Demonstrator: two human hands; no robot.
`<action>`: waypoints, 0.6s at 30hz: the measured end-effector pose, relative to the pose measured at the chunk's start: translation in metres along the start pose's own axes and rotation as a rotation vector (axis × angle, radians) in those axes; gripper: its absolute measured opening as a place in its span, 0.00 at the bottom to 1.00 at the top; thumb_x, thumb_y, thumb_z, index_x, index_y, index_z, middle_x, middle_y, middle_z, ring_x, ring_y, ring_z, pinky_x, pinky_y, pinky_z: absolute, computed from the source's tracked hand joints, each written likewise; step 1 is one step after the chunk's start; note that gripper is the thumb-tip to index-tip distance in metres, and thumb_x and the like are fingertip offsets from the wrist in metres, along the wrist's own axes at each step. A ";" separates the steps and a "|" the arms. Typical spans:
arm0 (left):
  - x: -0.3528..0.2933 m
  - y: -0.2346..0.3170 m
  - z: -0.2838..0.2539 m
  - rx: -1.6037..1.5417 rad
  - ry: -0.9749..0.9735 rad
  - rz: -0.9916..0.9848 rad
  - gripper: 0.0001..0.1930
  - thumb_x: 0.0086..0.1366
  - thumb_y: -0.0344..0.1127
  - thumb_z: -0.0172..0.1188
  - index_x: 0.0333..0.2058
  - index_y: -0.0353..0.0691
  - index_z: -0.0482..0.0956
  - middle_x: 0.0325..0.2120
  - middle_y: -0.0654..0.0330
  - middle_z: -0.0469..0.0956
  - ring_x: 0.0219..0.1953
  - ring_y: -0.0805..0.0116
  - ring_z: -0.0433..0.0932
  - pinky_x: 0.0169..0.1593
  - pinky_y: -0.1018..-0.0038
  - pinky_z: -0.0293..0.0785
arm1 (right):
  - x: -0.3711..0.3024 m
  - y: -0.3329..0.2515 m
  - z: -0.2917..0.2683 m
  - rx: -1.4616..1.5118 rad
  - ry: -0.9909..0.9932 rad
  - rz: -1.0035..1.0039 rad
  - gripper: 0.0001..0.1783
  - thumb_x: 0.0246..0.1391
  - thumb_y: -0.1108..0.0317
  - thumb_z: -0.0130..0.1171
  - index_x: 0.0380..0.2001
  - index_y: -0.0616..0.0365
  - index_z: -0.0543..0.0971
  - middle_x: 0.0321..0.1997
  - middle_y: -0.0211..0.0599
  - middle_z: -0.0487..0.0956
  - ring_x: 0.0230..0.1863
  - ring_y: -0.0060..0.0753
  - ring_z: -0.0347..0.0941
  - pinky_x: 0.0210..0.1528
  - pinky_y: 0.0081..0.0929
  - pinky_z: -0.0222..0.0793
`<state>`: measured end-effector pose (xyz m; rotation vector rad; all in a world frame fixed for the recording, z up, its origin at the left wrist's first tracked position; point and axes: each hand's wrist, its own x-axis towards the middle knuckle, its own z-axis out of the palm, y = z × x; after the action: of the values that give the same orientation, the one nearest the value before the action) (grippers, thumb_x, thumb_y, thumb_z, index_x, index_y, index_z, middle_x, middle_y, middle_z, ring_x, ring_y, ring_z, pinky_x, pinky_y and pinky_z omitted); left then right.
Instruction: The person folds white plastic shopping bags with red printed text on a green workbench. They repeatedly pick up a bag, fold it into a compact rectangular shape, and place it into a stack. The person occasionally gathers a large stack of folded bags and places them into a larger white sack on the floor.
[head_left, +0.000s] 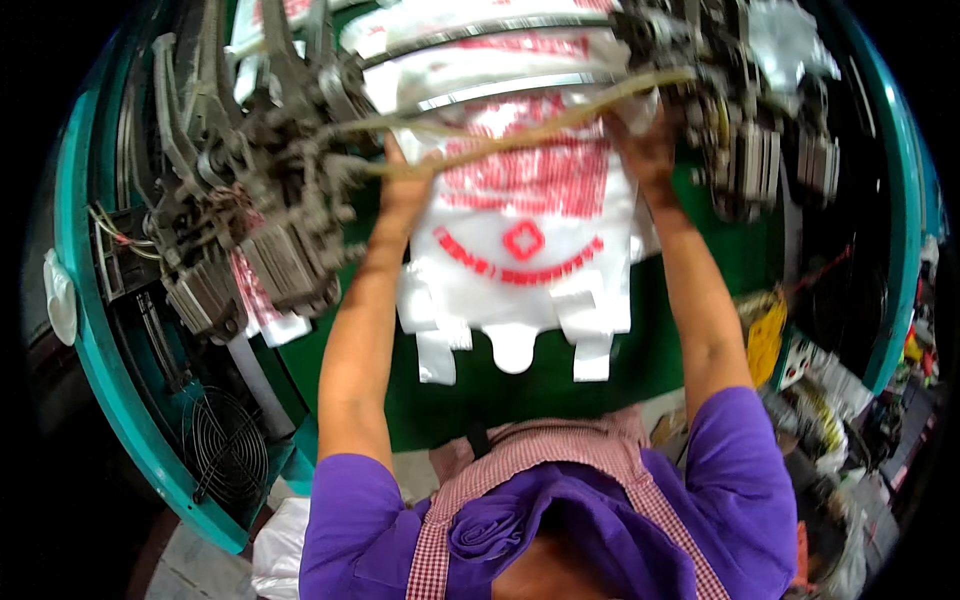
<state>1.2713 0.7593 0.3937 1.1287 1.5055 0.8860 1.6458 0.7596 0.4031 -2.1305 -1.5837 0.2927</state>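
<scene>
A stack of white plastic carrier bags (480, 250) with red print lies in front of me, its cut handles and rounded middle tab toward my body. My left hand (405, 185) grips the left edge of the stack, partly behind a yellowish hose (540, 130). At the opposite edge, my right hand (645, 150) holds the bags near a metal bar (510, 90). Both hands are slightly blurred, and some fingertips are hidden by the hose and the plastic. The far end of the bags runs under the bars.
Greasy machine mechanisms flank the work on the left (290, 260) and right (750, 170). A dark green surface (380, 410) lies beneath. Teal frame sides (110, 400) curve around, with a round fan guard (225, 445) low on the left. Clutter and a yellow item (766, 335) sit at right.
</scene>
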 end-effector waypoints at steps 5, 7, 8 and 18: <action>-0.100 -0.003 -0.005 -0.124 0.036 0.122 0.42 0.58 0.27 0.58 0.66 0.36 0.43 0.62 0.45 0.57 0.59 0.61 0.64 0.59 0.69 0.62 | -0.084 -0.041 -0.058 -0.055 0.085 -0.351 0.35 0.46 0.60 0.64 0.57 0.59 0.67 0.62 0.52 0.63 0.66 0.59 0.51 0.65 0.45 0.49; -0.157 -0.010 -0.008 -0.046 -0.019 0.120 0.40 0.57 0.26 0.58 0.65 0.37 0.46 0.62 0.46 0.56 0.60 0.60 0.63 0.60 0.69 0.62 | -0.142 -0.050 -0.091 -0.017 -0.113 -0.528 0.31 0.46 0.65 0.64 0.56 0.56 0.69 0.64 0.47 0.61 0.67 0.57 0.51 0.66 0.47 0.48; -0.184 -0.013 -0.014 0.053 -0.025 0.112 0.40 0.57 0.25 0.58 0.65 0.37 0.47 0.62 0.46 0.56 0.61 0.60 0.62 0.60 0.68 0.62 | -0.170 -0.054 -0.102 0.028 -0.220 -0.582 0.31 0.44 0.66 0.64 0.55 0.55 0.71 0.64 0.46 0.61 0.67 0.56 0.50 0.66 0.48 0.48; -0.332 -0.031 -0.054 0.299 -0.131 0.058 0.25 0.56 0.26 0.56 0.55 0.37 0.71 0.50 0.52 0.75 0.55 0.64 0.70 0.59 0.70 0.62 | -0.303 -0.011 -0.119 0.081 -0.443 -0.679 0.38 0.40 0.78 0.61 0.59 0.58 0.65 0.50 0.41 0.71 0.54 0.44 0.65 0.64 0.53 0.48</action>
<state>1.2287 0.4333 0.4728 1.4255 1.5354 0.6244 1.5935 0.4471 0.4797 -1.4027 -2.3812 0.6028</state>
